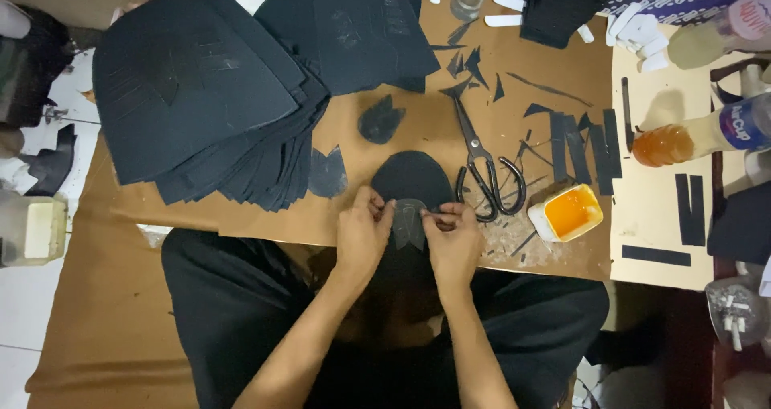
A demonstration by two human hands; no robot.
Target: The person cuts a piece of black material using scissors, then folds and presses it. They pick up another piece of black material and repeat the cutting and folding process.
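A small grey leaf-shaped patch (408, 223) is pinched between both hands at the near edge of the bench (265, 216), over a rounded black cut piece (411, 180). The left hand (361, 234) and right hand (452, 239) each hold a narrow fingertip grip on the patch. Step judged: positioning the patch; accurate alignment and firm pressing are called for. An open white tub (567, 212) holds orange-yellow adhesive. Black scissors (484, 168) lie just beside.
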